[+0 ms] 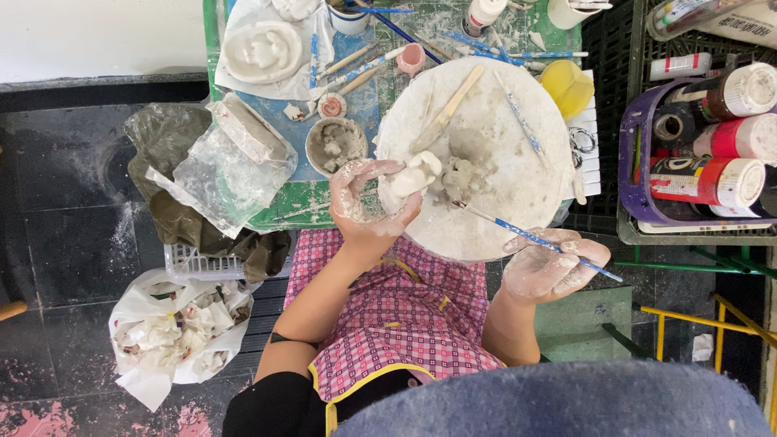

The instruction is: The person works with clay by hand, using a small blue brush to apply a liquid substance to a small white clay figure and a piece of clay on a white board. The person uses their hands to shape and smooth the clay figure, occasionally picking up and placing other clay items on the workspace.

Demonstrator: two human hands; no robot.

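While your left hand [366, 202] curls around a pale clay piece [414, 175] at the near left edge of the round board [518, 162], your right hand [550, 265] pinches a thin blue-speckled tool [534, 239], tip on the lumpy grey clay [463, 176]; both hands are caked white.

Small bowl [336, 146] of grey clay slip, on green table [212, 48]. White relief mould [263, 51] on plastic sheet, upper left. Clay block [247, 128] wrapped in clear plastic. Yellow cup [566, 86] beside the white round board. Purple basket [635, 154] holding paint bottles [712, 180], right. White bag [174, 332] of crumpled clay-stained scraps, on dark floor. Pink small cup [411, 58] among scattered brushes.
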